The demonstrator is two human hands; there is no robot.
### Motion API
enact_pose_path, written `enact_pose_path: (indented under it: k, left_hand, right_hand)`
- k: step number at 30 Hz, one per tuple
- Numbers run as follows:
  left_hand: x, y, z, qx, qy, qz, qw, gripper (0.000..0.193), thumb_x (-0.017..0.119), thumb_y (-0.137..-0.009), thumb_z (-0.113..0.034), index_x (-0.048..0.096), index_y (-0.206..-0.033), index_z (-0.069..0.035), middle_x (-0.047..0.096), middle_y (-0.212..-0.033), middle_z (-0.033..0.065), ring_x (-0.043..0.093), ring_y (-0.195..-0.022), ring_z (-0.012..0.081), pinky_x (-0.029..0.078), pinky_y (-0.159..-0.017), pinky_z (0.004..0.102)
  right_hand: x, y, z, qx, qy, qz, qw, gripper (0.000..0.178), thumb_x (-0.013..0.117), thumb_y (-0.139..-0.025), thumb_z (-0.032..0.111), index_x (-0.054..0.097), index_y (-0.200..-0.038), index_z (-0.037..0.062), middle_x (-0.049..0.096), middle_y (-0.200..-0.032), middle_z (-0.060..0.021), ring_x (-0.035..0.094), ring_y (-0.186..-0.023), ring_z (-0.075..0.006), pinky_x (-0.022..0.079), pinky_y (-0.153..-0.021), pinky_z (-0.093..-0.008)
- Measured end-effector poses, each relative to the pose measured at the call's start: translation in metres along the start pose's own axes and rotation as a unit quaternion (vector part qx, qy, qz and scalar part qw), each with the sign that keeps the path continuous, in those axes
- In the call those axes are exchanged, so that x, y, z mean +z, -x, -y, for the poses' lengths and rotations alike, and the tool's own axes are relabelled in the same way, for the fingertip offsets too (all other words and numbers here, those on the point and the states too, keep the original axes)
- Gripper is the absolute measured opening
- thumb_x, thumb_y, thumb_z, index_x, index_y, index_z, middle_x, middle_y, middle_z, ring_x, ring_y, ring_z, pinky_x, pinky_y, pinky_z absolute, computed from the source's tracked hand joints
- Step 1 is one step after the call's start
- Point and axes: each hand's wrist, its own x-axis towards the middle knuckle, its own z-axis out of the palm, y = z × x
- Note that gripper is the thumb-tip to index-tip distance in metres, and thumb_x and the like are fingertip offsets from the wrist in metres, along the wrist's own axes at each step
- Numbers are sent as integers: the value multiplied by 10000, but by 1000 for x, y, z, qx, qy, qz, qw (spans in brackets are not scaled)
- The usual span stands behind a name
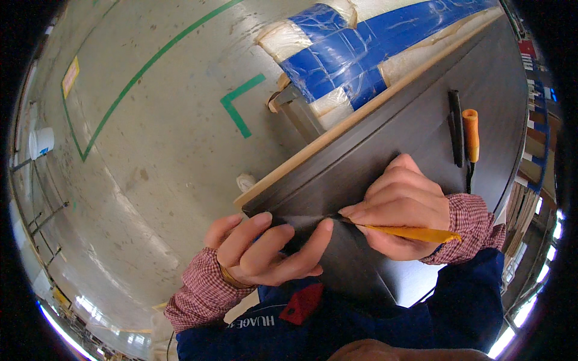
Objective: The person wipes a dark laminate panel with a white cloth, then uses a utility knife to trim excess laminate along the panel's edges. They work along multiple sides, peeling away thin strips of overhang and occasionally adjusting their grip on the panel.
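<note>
A slim yellow-handled tool (412,233) is pinched in the fingers of my right hand (400,207). Its narrow dark tip points left and meets the surface of a dark wood-grain panel (415,126); its exact kind I cannot make out. My left hand (265,249) lies at the panel's near left corner with its fingers spread, holding nothing. One of its fingertips is close beside the tool's tip. Beyond my right hand, a black stick-like tool (456,129) and an orange-handled tool (471,135) with a thin dark shaft lie side by side on the panel.
Along the panel's far left side runs a pale wood edge (319,141). Past it stands a padded support (337,57) wrapped in blue and clear plastic. Green tape lines (156,58) mark the grey floor (174,162). A white bucket (42,142) stands far left.
</note>
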Motion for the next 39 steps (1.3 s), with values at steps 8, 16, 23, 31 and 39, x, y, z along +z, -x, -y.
enact_pose_path:
  k: [8, 16, 23, 31, 39]
  left_hand:
    - [1, 1, -2, -7, 3, -3, 1000, 376, 346, -912, -610, 657, -1013, -423, 440, -1018, -43, 399, -1043, 123, 319, -960, 332]
    - [1, 2, -1, -5, 5, -5, 1000, 371, 348, -914, -606, 657, -1007, -424, 436, -1014, -45, 400, -1034, 125, 327, -940, 324]
    - [3, 2, -2, -9, 3, -11, 1000, 371, 347, -915, -605, 657, -1008, -425, 434, -1015, -43, 400, -1030, 127, 327, -938, 327]
    - [2, 3, -2, -6, 4, -10, 1000, 378, 338, -915, -611, 658, -1002, -430, 436, -1020, -41, 396, -1044, 131, 324, -950, 333]
    - [2, 2, -2, -5, 4, -11, 1000, 379, 336, -918, -608, 658, -1004, -429, 440, -1017, -41, 398, -1051, 131, 322, -954, 334]
  right_hand:
    - [2, 1, 1, -1, -9, -9, 1000, 197, 678, -747, 41, 671, -943, 25, 684, -867, -84, 610, -720, -196, 401, -644, -326]
    - [1, 2, 1, -8, 7, 1, 1000, 187, 670, -756, 51, 672, -942, 28, 678, -866, -77, 607, -730, -197, 411, -659, -336]
    - [-2, 2, 1, 5, -7, 15, 1000, 176, 660, -771, 75, 672, -939, 27, 674, -868, -75, 602, -733, -199, 408, -660, -334]
    - [1, 2, 0, -14, 6, 6, 1000, 176, 673, -777, 97, 672, -938, 27, 681, -885, -85, 608, -746, -203, 408, -664, -332]
    - [0, 2, -2, -17, -7, 7, 1000, 200, 681, -760, 66, 664, -956, 28, 686, -907, -93, 610, -753, -207, 414, -666, -336]
